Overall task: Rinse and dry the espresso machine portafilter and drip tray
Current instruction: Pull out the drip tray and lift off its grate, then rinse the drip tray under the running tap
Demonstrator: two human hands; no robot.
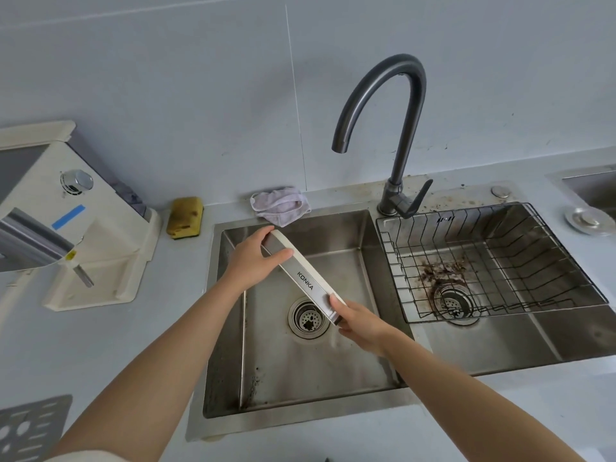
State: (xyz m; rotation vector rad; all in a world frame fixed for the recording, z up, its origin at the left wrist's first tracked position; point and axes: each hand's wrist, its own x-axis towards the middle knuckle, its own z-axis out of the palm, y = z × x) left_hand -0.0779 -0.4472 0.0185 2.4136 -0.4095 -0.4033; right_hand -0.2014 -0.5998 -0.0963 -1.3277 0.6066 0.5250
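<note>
The cream drip tray (305, 281), with a silver front strip marked KONKA, is tilted on edge over the left basin of the steel sink (333, 371). My left hand (255, 258) grips its far upper end. My right hand (358, 323) grips its near lower end, above the drain (308, 317). The perforated metal grate (31, 428) lies on the counter at the bottom left. The cream espresso machine (76, 225) stands at the left with its tray bay bare. No portafilter can be made out.
The dark gooseneck faucet (396, 138) stands behind the divider, no water running. A wire basket (483, 261) sits in the right basin over coffee grounds. A pale cloth (281, 203) and a yellow sponge (185, 216) lie on the counter behind the sink.
</note>
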